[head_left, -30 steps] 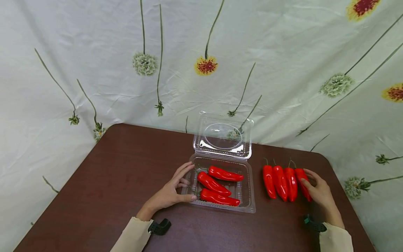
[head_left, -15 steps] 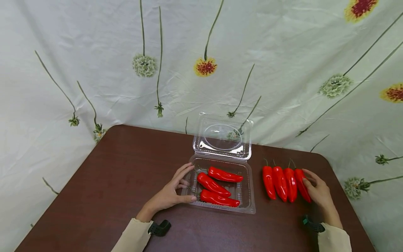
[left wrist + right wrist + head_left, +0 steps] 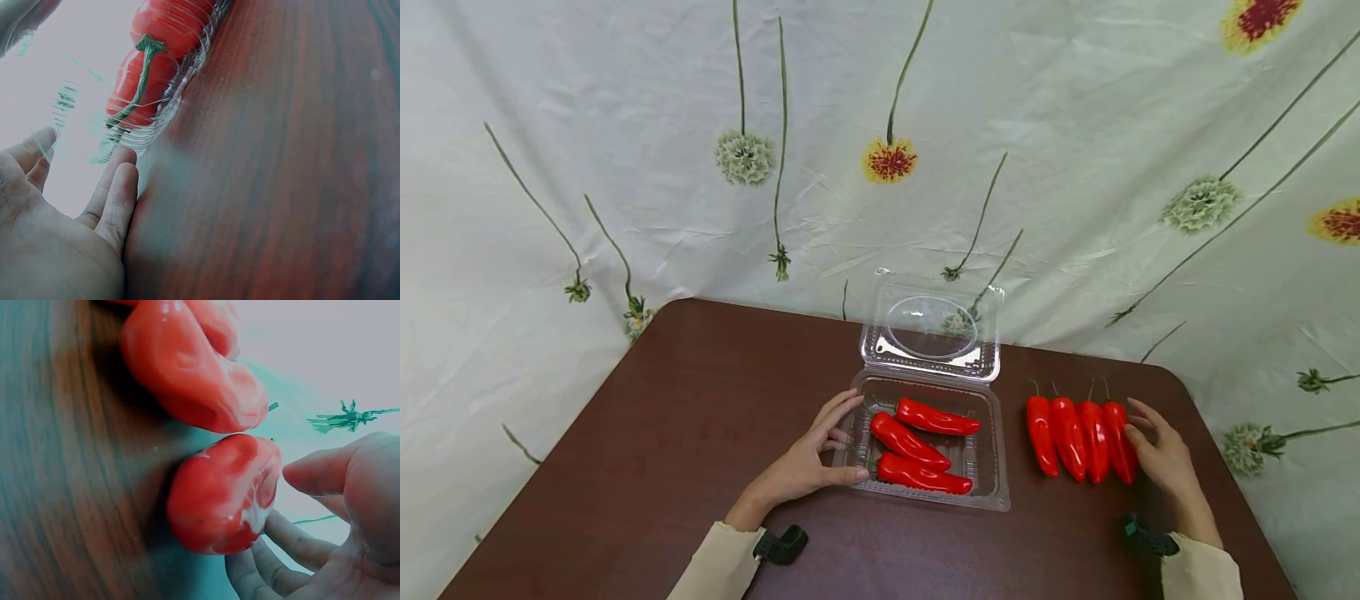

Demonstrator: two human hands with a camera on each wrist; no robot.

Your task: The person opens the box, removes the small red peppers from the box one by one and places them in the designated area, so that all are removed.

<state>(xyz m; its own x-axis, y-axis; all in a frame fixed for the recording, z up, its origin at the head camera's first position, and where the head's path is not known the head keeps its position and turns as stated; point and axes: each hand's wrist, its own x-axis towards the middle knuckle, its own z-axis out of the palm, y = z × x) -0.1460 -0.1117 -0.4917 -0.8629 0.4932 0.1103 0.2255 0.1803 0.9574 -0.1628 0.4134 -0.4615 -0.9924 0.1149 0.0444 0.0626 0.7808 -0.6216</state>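
from here i see the left hand [image 3: 802, 463] relaxed against the clear box [image 3: 999, 450], presumably steadying it, the right hand [image 3: 1167, 458], grasping nothing, at its nearest pepper [image 3: 1120, 442].

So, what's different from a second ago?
The rightmost loose pepper swung its lower tip left, lining up with the other three loose peppers. The right hand eased off it, thumb now just clear. The left hand stayed at the clear container, and the three peppers inside stayed put.

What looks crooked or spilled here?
Nothing looks spilled. The middle red pepper in the clear box lies a bit crooked: it slants more than the neighbouring peppers on either side.
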